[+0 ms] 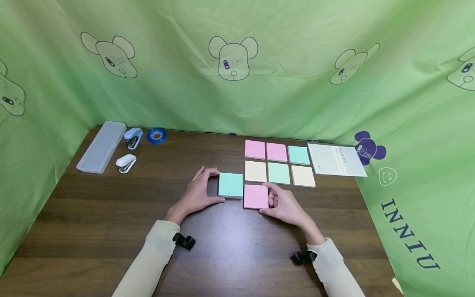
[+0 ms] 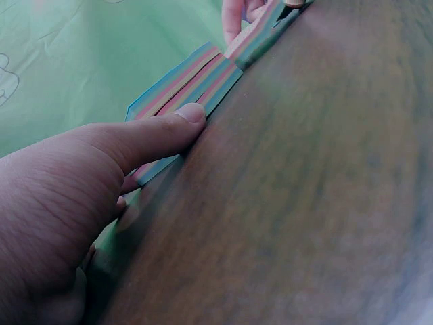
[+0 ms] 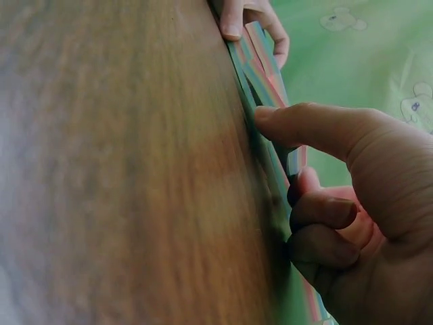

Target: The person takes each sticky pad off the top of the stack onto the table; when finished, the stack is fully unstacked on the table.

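In the head view my left hand [image 1: 198, 192] holds a thick teal-topped stack of sticky notes [image 1: 231, 185], thumb at its near edge and fingers at its far left corner. The left wrist view shows colored stripes along the stack's side [image 2: 203, 84], with the left thumb [image 2: 183, 122] against it. Right beside that stack lies a pink-topped sticky note pad [image 1: 256, 196]. My right hand [image 1: 287, 206] pinches this pink pad between thumb and index finger at its right side, the other fingers curled under, as the right wrist view also shows.
Behind the hands, several pink, cream and green sticky note pads [image 1: 278, 173] lie in two rows, with a white notepad [image 1: 335, 160] to their right. At the far left are a translucent case [image 1: 102, 147], a blue stapler [image 1: 133, 137], a white stapler [image 1: 126, 162] and blue tape [image 1: 156, 135].
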